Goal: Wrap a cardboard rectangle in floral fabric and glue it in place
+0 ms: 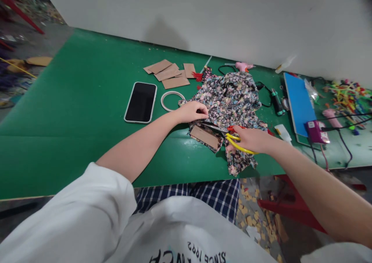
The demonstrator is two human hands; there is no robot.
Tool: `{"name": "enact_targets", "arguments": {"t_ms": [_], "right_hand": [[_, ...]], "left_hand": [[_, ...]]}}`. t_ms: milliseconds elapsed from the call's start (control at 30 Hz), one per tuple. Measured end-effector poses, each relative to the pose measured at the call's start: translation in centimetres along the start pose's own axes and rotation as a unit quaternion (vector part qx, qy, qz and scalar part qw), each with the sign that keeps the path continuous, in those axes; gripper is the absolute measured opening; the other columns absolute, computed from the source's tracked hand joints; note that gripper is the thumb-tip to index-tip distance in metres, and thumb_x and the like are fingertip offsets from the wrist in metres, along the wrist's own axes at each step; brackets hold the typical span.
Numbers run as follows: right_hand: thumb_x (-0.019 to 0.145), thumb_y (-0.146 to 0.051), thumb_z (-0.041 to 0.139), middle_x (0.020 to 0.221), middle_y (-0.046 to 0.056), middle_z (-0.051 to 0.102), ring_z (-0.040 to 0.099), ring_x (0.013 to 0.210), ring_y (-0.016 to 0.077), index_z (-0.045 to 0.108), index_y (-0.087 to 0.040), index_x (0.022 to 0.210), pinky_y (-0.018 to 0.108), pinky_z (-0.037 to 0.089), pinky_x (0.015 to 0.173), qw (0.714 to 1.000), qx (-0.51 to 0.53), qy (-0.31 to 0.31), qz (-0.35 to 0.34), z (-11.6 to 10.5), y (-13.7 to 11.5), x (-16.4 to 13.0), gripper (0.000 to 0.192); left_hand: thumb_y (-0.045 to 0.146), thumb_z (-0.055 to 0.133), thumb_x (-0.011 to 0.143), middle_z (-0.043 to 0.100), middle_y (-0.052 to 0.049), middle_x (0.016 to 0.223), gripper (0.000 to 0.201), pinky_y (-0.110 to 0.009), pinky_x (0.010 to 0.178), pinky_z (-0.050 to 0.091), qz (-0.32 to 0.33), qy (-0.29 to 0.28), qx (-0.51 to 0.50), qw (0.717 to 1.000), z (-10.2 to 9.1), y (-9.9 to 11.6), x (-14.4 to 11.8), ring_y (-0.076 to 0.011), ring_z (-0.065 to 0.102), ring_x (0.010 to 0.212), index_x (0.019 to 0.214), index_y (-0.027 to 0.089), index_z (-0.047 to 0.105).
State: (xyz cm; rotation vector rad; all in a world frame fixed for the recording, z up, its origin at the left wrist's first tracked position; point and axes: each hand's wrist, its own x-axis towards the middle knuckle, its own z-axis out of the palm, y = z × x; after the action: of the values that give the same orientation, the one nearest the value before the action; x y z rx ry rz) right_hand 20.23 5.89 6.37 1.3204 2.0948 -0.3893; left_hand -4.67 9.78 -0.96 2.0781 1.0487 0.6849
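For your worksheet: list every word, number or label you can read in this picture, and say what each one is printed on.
"SINCE 1992", seen upside down, on the white shirt at the bottom edge.
Larger letters below it on the shirt are cut off by the frame: unreadable.
The label on the purple device is too small to read.
The phone screen is dark: no text.
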Motion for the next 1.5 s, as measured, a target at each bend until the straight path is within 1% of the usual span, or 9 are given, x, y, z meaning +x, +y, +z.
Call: {"name": "enact_targets", "arguments": {"t_ms": [100,233,367,533,633,833,1067,1333,1500], "right_hand": [[0.067,-0.081,0.034,0.08,0.01,0.067,0.062,0.069,0.0264,0.043,-0.021,0.095,0.028,0.034,0.051,1.0,-0.003,0.003,-0.003,-0.1,-0.4,0.2,0.067],[0.067,-0.081,0.032,0.081,0.011,0.067,0.062,0.07,0.0275,0.044,-0.02,0.099,0.028,0.033,0.051,1.0,-0.017,0.007,-0.008,-0.3,-0.7,0.5,0.07],[0.067,-0.08,0.036,0.082,0.01,0.067,0.062,0.068,0.0261,0.045,-0.02,0.1,0.027,0.032,0.051,1.0,-0.018,0.017,-0.013,-0.4,-0.8,0.8,0.069],[0.08,-0.066,0.03,0.084,0.011,0.067,0.062,0.069,0.0259,0.046,-0.02,0.104,0.027,0.029,0.05,0.998,-0.046,0.033,-0.015,-0.4,-0.9,1.0,0.054],[0.084,-0.059,0.028,0.083,0.011,0.067,0.062,0.069,0.0258,0.047,-0.019,0.105,0.027,0.028,0.05,0.998,-0.051,0.04,-0.022,-0.2,-0.8,1.1,0.049],[0.085,-0.056,0.03,0.083,0.01,0.067,0.062,0.069,0.0232,0.049,-0.019,0.107,0.025,0.027,0.05,0.997,-0.05,0.048,-0.022,0.0,-0.6,1.4,0.047],[0.085,-0.054,0.03,0.081,0.01,0.067,0.061,0.067,0.0248,0.05,-0.019,0.107,0.026,0.027,0.049,0.997,-0.054,0.057,-0.023,-0.1,-0.4,1.4,0.046],[0.084,-0.052,0.034,0.079,0.009,0.067,0.06,0.063,0.0225,0.052,-0.02,0.106,0.026,0.027,0.049,0.997,-0.051,0.063,-0.017,-0.2,-0.5,1.4,0.043],[0.084,-0.051,0.034,0.081,0.01,0.068,0.062,0.069,0.0238,0.052,-0.02,0.108,0.025,0.026,0.049,0.995,-0.067,0.069,-0.014,-0.1,-0.4,1.5,0.043]], "left_hand": [[0.027,0.06,0.077,0.068,-0.005,0.087,0.015,-0.024,0.07,0.042,-0.003,0.0,-0.005,1.0,0.0,0.0,0.0,-0.0129,0.06,0.077,0.082,0.015,0.067],[0.028,0.06,0.077,0.068,-0.005,0.086,0.016,-0.024,0.07,0.042,-0.007,0.0,-0.01,1.0,0.0,0.0,0.0,-0.0129,0.06,0.076,0.082,0.015,0.067],[0.029,0.06,0.077,0.068,-0.005,0.087,0.016,-0.025,0.072,0.042,-0.008,0.001,-0.013,1.0,0.0,-0.1,0.0,-0.0131,0.06,0.077,0.082,0.015,0.067],[0.028,0.06,0.077,0.068,-0.005,0.087,0.015,-0.025,0.072,0.042,-0.011,0.001,-0.013,1.0,0.0,-0.1,0.0,-0.0132,0.059,0.078,0.082,0.015,0.067],[0.028,0.06,0.077,0.068,-0.005,0.086,0.015,-0.025,0.071,0.042,-0.011,0.001,-0.013,1.0,0.0,0.0,0.0,-0.0133,0.059,0.077,0.082,0.015,0.067],[0.027,0.06,0.076,0.068,-0.005,0.086,0.014,-0.025,0.072,0.042,-0.011,0.002,-0.012,1.0,0.0,0.1,0.0,-0.0132,0.059,0.077,0.081,0.015,0.066],[0.026,0.06,0.076,0.068,-0.005,0.088,0.015,-0.025,0.072,0.042,-0.011,-0.001,-0.01,1.0,-0.1,0.2,0.0,-0.0138,0.06,0.078,0.082,0.015,0.067],[0.028,0.06,0.076,0.068,-0.005,0.087,0.016,-0.025,0.071,0.042,-0.012,0.0,-0.012,1.0,0.0,0.1,0.0,-0.0131,0.06,0.077,0.082,0.015,0.067],[0.028,0.06,0.076,0.068,-0.005,0.086,0.015,-0.025,0.071,0.042,-0.011,0.001,-0.013,1.0,0.0,0.1,-0.1,-0.0133,0.06,0.077,0.082,0.015,0.067]]}}
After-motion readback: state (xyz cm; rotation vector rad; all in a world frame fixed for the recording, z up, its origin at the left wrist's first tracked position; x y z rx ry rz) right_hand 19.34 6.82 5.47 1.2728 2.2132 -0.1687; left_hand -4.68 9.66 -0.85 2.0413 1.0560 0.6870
